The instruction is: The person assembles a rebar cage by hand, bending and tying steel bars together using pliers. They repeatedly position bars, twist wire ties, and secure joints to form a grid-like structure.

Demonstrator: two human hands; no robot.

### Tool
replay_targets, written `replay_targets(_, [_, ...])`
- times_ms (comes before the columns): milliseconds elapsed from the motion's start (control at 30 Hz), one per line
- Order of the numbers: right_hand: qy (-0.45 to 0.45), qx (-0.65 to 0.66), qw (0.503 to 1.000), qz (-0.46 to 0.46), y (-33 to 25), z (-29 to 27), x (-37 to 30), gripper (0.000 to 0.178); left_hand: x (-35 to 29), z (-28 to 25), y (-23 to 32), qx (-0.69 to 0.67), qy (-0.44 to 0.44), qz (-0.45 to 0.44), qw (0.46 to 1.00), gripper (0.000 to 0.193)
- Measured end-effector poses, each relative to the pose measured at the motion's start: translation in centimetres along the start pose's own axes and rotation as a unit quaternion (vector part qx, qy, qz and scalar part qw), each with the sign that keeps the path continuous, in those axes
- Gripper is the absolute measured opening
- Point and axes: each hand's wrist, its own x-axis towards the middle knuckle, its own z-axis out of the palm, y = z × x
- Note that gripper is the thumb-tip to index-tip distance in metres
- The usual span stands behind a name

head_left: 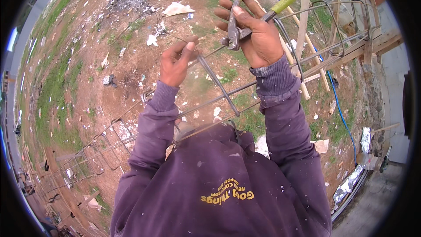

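My right hand (263, 39) is closed around steel pincers (233, 33) with green-coated handles that are spread apart; the thumb lies across one arm near the jaws. My left hand (175, 63) pinches a thin dark tie wire (173, 35), which trails up and left from the fingertips. Both hands are above a long rebar cage (210, 105) of straight bars and bent stirrups. A square stirrup (219, 85) crosses the bars just below and between the hands. My left fingertips are close to its upper corner; whether they touch it, I cannot tell.
Wooden supports (302, 17) prop up the cage at upper right. More stirrups (103, 145) stretch away to the lower left. A blue hose or cable (340, 105) runs down the right side near crumpled foil (349, 184). Dirt, grass and scattered litter (179, 8) cover the ground.
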Motion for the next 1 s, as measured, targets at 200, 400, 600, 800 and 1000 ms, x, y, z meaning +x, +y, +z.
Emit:
replay_targets(200, [0.078, -0.084, 0.989, 0.098, 6.1, 1.8, 3.7, 0.050, 0.0, 0.7, -0.4, -0.047, 0.010, 0.009, 0.999, 0.041])
replay_targets(400, [0.066, -0.197, 0.978, 0.007, 8.9, 2.0, 3.9, 0.046, 0.7, 0.9, -1.0, -0.021, 0.021, 0.028, 0.999, 0.039])
replay_targets(600, [0.089, -0.148, 0.985, 0.000, 10.6, 2.6, 3.6, 0.043, 0.9, 0.5, -0.9, 0.034, 0.021, 0.030, 0.999, 0.041])
replay_targets(800, [0.086, -0.127, 0.988, -0.012, 11.2, 3.1, 4.4, 0.037, 0.7, 1.3, -0.6, -0.003, 0.072, 0.072, 0.995, 0.037])
replay_targets(1000, [0.047, -0.048, 0.998, 0.020, 9.9, 3.1, 5.2, 0.061, 2.0, 0.1, 0.2, -0.051, 0.197, 0.132, 0.970, 0.027])
